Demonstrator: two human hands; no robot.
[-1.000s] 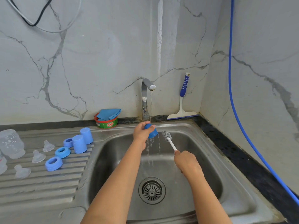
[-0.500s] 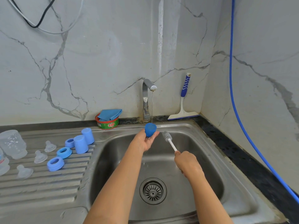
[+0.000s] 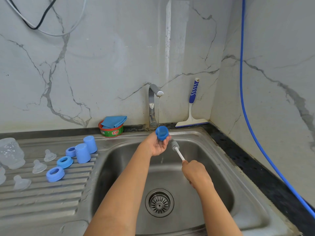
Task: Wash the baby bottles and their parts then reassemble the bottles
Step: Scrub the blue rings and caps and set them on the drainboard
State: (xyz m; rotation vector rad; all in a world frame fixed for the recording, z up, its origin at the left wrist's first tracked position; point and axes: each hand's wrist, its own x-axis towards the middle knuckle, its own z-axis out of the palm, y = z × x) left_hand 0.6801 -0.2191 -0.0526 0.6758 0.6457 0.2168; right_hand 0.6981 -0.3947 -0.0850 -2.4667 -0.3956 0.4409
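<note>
My left hand holds a blue bottle cap with its opening up, right under the thin stream from the tap. My right hand grips the white handle of a small bottle brush, whose bristles sit just right of the cap. On the drainboard at the left stand two blue caps, three blue rings, three clear teats and a clear bottle.
The steel sink has a round drain strainer below my arms. A green soap tub with a blue cloth and a blue-handled squeegee stand at the back wall. A blue hose runs down the right wall.
My left hand has turned the cap from opening-down, draining water, to opening-up and lifted it slightly under the stream. The brush hand has barely moved.
</note>
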